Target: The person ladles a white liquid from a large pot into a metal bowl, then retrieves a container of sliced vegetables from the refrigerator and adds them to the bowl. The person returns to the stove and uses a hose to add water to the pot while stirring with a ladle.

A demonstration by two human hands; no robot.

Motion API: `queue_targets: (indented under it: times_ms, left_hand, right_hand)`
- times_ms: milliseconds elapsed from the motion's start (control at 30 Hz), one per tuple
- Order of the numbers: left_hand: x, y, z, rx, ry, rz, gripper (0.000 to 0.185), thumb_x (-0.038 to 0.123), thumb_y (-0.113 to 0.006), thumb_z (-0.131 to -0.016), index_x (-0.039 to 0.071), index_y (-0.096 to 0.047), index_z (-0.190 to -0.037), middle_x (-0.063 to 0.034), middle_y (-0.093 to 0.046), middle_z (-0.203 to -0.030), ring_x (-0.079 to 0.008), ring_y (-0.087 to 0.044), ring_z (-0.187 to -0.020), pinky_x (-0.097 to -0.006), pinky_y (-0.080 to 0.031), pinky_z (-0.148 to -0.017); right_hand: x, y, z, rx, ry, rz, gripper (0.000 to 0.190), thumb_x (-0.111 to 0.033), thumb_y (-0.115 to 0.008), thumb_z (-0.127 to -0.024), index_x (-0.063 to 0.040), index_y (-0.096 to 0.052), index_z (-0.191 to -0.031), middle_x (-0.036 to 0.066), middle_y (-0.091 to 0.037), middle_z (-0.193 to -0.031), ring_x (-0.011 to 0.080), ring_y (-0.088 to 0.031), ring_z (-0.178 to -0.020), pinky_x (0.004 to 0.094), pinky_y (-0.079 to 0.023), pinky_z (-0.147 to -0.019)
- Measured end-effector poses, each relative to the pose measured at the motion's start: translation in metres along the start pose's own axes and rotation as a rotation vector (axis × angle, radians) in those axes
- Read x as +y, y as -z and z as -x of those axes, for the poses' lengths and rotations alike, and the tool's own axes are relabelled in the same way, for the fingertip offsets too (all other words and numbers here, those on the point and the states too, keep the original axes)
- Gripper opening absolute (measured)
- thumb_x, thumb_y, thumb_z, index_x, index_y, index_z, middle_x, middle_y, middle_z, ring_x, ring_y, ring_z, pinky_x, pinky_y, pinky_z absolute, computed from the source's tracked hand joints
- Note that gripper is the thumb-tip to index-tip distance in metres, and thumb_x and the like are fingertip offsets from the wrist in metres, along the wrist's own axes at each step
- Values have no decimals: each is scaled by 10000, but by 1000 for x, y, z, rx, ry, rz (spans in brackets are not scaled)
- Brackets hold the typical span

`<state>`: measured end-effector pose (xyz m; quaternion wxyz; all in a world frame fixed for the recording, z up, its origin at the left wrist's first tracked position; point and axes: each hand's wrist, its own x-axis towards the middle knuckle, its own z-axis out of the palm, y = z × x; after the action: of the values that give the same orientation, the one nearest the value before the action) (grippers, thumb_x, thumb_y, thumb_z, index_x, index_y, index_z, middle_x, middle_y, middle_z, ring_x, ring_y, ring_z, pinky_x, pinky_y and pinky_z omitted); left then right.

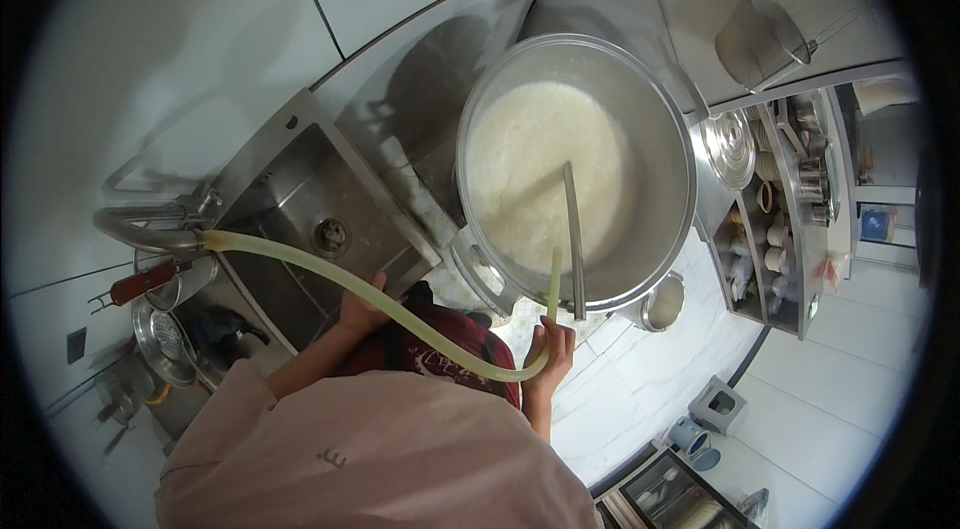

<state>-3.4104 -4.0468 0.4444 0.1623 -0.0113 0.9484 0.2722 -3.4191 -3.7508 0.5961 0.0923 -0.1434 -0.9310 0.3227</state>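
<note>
A pale yellow-green hose (405, 319) runs from the faucet (154, 225) across my front. My right hand (551, 352) grips it near its far end, which hangs inside a large metal pot (652, 161). Milky, whitish liquid (536, 146) lies in the pot, and foam shows on its surface. Against the near rim leans a metal rod (574, 251), its lower end dipping into the liquid. My left hand (364, 307) is at the near edge of the steel sink (300, 184), partly behind the hose; whether it grips anything is unclear.
A strainer pot (761, 37) hangs on the right wall. Below it stand shelves (765, 251) of bowls and a round metal lid (727, 150). A metal bucket (664, 301) sits behind the pot's near right side. Red-handled tongs or a similar utensil (139, 285) hang beside the faucet.
</note>
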Motion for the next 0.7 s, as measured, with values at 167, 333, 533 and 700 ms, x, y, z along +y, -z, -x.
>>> queue_targets:
  times_ms: [167,333,533,700]
  left_hand:
    - [3,9,8,-1,-9,3,616,360,-737,-711,23,-495,-1166,-203,-572,-1022,-386,-563,-937,-474,-461,-776]
    - [-39,-4,49,19,-42,-125,586,368,-706,-715,27,-543,-1162,-175,-577,-1005,-366,-543,-967,-502,-422,-833]
    - [-43,15,78,-11,126,-163,607,337,-730,-677,70,-545,-1190,-158,-565,-1095,-353,-516,-1045,-508,-405,-882]
    - [-55,3,83,61,106,-49,496,269,-688,-645,80,-586,-1092,-116,-590,-1044,-343,-541,-994,-478,-424,-855]
  right_hand:
    - [2,-1,3,4,-11,1,116,-54,-594,-851,-30,-636,-956,134,-583,-833,298,-595,-768,380,-478,-679]
    - [6,-3,7,9,-20,62,129,-42,-591,-839,-28,-634,-960,136,-589,-859,299,-599,-779,373,-485,-695]
    - [14,-12,16,39,-112,35,254,-216,-518,-932,4,-626,-1001,123,-569,-889,196,-558,-714,299,-465,-609]
    - [11,-10,15,19,-158,25,241,-194,-507,-939,1,-611,-1034,81,-542,-877,137,-519,-641,258,-411,-544]
